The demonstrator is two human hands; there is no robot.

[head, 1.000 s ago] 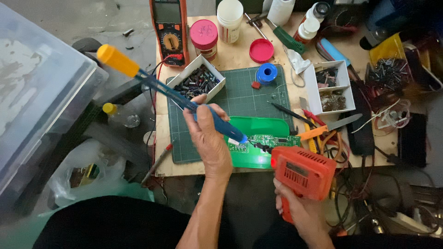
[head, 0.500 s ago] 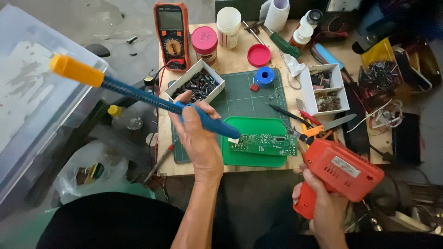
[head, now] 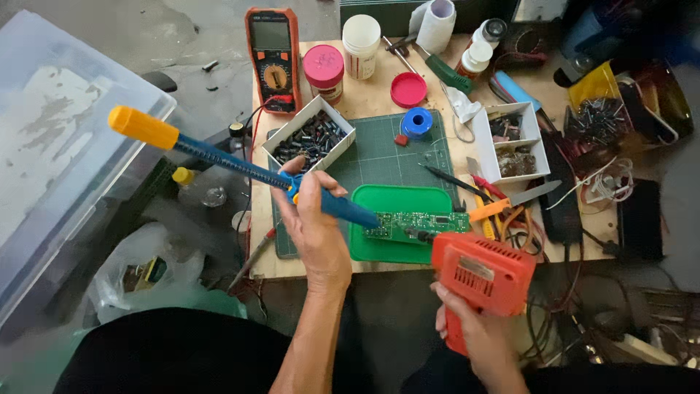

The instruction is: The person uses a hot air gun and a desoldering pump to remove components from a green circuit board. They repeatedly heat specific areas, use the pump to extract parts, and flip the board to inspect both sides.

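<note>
My left hand (head: 315, 226) grips a long blue desoldering pump (head: 240, 166) with a yellow-orange plunger end; its tip rests at the left edge of a green circuit board (head: 417, 224). The board lies on a green plastic lid (head: 397, 201) on a dark green cutting mat (head: 379, 157). My right hand (head: 477, 335) holds an orange pistol-shaped soldering gun (head: 481, 273), its dark tip touching the board near the middle.
A white box of dark capacitors (head: 310, 137), an orange multimeter (head: 273, 58), a blue solder spool (head: 418, 122), jars, a red lid (head: 408, 90), pliers and cutters (head: 503, 201) crowd the small wooden table (head: 372, 106). A clear plastic bin (head: 51, 146) stands left.
The soldering gun has moved from beside the board in to its middle, tip now on it. The pump's tip has stayed by the board's left edge; the camera view shifted slightly.
</note>
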